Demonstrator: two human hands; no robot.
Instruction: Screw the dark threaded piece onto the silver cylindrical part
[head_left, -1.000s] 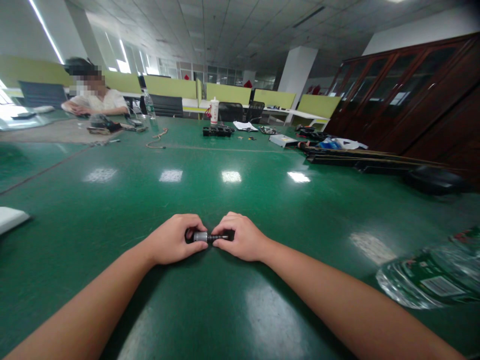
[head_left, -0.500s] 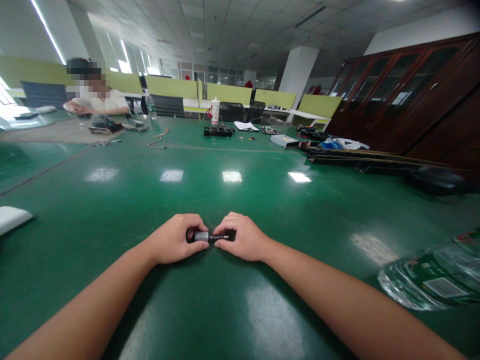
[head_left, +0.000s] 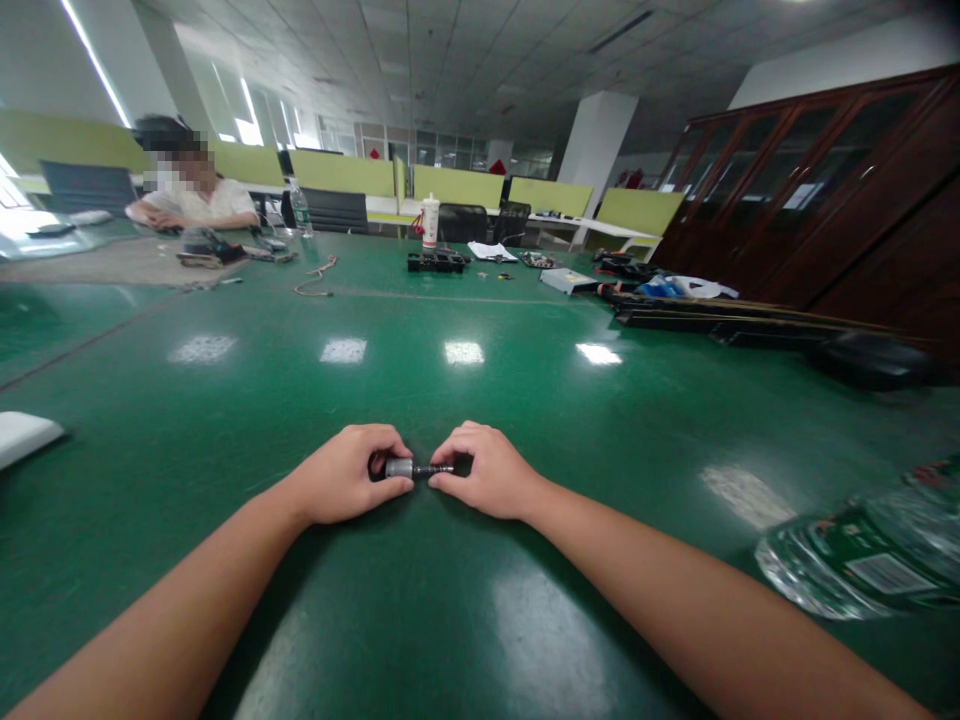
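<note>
Between the thumb and fingers of my left hand [head_left: 352, 474] is a small silver cylinder [head_left: 399, 468] that looks like a little motor. From its right end runs a thin, dark, ridged shaft [head_left: 422, 470], lying level. My right hand [head_left: 487, 472] pinches the shaft toward its right tip. Whether cylinder and shaft are one piece or two, I cannot tell. Both hands rest low over the green tabletop [head_left: 420, 400], with a narrow gap between their fingertips.
On the right lies a clear water bottle [head_left: 862, 560] with a green label. A white object [head_left: 26, 438] pokes in at the left edge. Farther back are a black part [head_left: 437, 262], a white bottle [head_left: 430, 222] and long dark strips [head_left: 675, 315]. A person [head_left: 196, 200] sits at the far left.
My left hand has shifted slightly left and up with the silver cylinder, and the gap between my fingertips is a little wider. My right hand is almost where it was.
</note>
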